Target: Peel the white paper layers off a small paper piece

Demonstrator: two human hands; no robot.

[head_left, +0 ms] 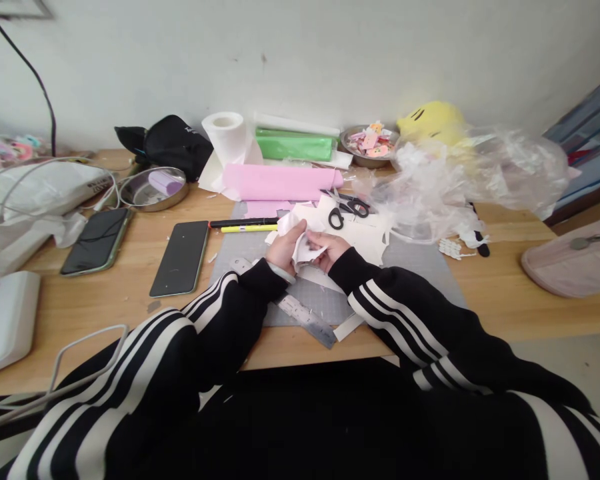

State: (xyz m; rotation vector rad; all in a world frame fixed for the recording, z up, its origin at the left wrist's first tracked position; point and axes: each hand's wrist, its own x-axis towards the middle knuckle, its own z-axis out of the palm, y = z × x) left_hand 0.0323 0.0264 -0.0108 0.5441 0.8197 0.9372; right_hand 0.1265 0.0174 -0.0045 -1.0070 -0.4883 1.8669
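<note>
Between my two hands, over the grey cutting mat (235, 293), is a piece of white paper (305, 250), bent and creased. My left hand (284, 248) is closed on its left side, and my right hand (331, 248) pinches it from the right. Just beyond my right hand lie black-handled scissors (336, 219) on top of cut white sheets (367, 237). A metal ruler (307, 320) rests slantwise under my left wrist, with a white paper strip (349, 327) near its end. A yellow pen (249, 229) and a black pen (243, 223) lie left of the paper.
Two phones (180, 259) and a metal bowl (153, 189) are on the left. Behind the mat lie a pink roll (283, 182), a white paper roll (225, 140) and a green pack (293, 145). Crumpled clear plastic bags (425, 190) and a pink pouch (575, 257) sit on the right.
</note>
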